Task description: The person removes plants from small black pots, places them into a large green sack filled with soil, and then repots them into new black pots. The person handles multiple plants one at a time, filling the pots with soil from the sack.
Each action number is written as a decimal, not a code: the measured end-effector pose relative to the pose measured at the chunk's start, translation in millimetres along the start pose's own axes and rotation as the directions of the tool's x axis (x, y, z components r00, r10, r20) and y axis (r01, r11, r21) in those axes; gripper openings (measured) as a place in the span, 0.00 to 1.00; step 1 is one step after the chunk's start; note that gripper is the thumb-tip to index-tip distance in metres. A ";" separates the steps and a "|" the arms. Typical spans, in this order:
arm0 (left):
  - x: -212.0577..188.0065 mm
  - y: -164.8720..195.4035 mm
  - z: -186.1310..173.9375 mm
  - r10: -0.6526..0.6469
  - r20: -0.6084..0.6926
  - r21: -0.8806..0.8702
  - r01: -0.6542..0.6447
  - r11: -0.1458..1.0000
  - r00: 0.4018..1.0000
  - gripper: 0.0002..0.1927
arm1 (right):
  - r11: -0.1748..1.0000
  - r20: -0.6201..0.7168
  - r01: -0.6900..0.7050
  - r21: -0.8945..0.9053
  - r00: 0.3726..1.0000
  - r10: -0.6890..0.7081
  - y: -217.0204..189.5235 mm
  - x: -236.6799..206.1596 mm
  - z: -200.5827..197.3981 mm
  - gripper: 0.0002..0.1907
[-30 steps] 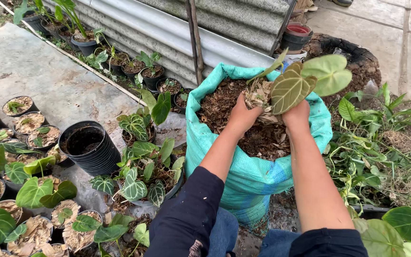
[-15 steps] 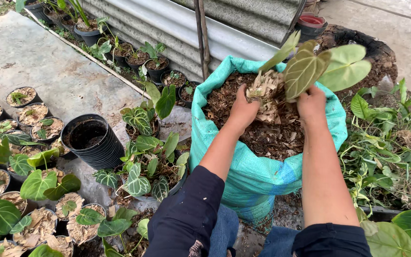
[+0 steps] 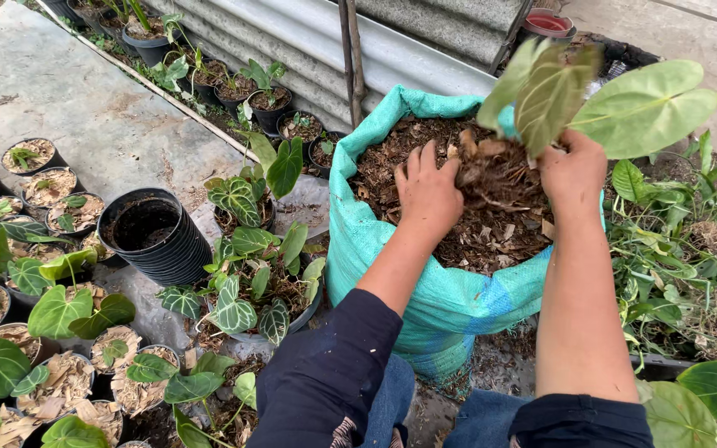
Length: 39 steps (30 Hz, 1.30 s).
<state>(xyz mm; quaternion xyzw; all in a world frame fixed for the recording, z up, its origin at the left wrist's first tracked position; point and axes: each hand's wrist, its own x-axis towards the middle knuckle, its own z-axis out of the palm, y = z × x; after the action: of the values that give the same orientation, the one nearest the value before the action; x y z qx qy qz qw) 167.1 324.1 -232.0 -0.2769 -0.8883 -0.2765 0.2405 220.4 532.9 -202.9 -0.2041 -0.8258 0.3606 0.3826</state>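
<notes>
Head view shows both of my hands over the teal sack (image 3: pixel 425 282), which is full of brown leafy mulch (image 3: pixel 466 224). My right hand (image 3: pixel 573 172) is closed around the stem of a big-leaved plant (image 3: pixel 591 95), holding it upright above the mulch. My left hand (image 3: pixel 429 189) cups the plant's root clump (image 3: pixel 483 166), fingers spread. A stack of black pots (image 3: pixel 155 236) stands nearby, left of the sack.

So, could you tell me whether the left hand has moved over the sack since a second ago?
Yes. The left hand has spread open and pressed down onto the bark mix, lower inside the green sack rim, away from the plant's roots it gripped earlier.
</notes>
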 end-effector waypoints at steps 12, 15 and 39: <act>21.2 10.4 40.4 0.181 0.490 -0.853 0.512 -0.102 0.853 0.26 | 0.941 0.475 -0.027 0.336 0.868 -0.144 0.5 -7.5 5.1 0.22; 23.1 12.4 33.5 0.042 0.588 -0.807 0.589 -0.043 0.808 0.26 | 0.966 0.549 -0.031 0.258 0.827 -0.120 -4.1 -17.0 2.6 0.30; 45.5 17.0 23.4 -0.046 0.307 -0.711 0.261 0.653 0.951 0.31 | 0.981 0.357 0.080 0.178 0.924 -0.140 34.6 -8.1 1.9 0.13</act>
<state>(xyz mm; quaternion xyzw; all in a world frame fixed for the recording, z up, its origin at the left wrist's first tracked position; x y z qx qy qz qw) 138.0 366.8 -216.5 -0.3076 -0.7418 -0.5947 -0.0371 226.1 549.8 -233.7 -0.0547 -0.8612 0.4355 0.2562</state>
